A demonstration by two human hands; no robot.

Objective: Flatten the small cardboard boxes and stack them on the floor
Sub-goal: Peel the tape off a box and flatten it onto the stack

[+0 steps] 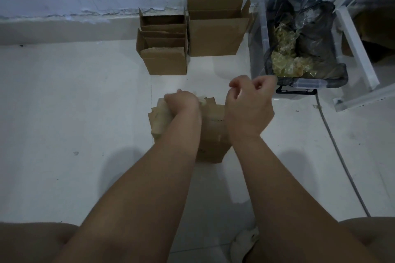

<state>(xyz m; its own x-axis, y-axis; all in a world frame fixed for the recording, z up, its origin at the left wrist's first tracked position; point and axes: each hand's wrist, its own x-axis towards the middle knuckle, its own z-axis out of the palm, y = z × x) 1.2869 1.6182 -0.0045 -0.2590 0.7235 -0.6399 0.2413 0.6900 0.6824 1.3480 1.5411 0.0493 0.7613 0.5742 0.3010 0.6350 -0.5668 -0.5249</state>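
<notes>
- The small box sits low in the middle of the scene, between the two forearms. Its long axis runs near to far, and its near end is towards the person's knees. I cannot tell whether it rests on the floor or is held just above it.
- The left hand is curled over the box's far-left top edge and grips the cardboard there, with crumpled flap or tape bunched under it. Its fingers are hidden on the far side.
- The right hand is lifted just right of the box's far end, apart from it. Its fingers are curled with the thumb near a fingertip; whether it pinches anything is not clear.
- The box therefore lies down and to the left of the right hand, which is the free one. Collapsing the box likely needs that hand back on the right side, opposite the left hand's hold.
- Farther off by the wall stand two open boxes, not yet flattened, with a larger box to their right.
- A clear bin holding tape scraps lies far right.
</notes>
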